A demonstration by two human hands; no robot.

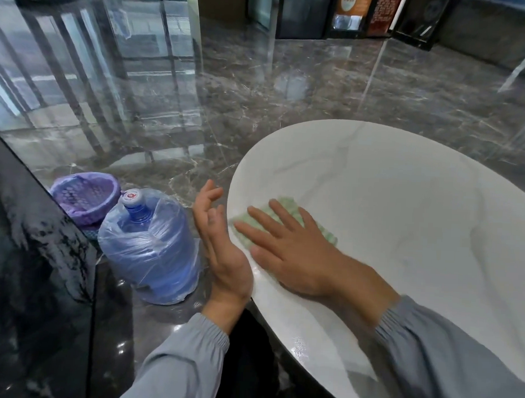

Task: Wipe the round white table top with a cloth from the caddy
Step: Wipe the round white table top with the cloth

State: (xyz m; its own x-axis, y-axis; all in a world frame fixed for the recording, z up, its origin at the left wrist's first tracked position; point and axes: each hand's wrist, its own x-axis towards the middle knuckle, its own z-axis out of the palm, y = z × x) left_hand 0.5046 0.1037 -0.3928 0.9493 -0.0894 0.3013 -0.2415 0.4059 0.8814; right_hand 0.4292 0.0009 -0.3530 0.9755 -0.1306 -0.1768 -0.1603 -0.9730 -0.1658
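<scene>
The round white table top with faint grey veins fills the right half of the head view. A folded pale green cloth lies near its left edge. My right hand presses flat on the cloth with straight, spread fingers, covering most of it. My left hand hovers just off the table's left rim, palm turned toward the table, fingers relaxed and holding nothing. No caddy is in view.
A large blue water jug wrapped in clear plastic stands on the dark marble floor left of the table. Behind it sits a purple mesh bin. A dark glossy panel runs along the left.
</scene>
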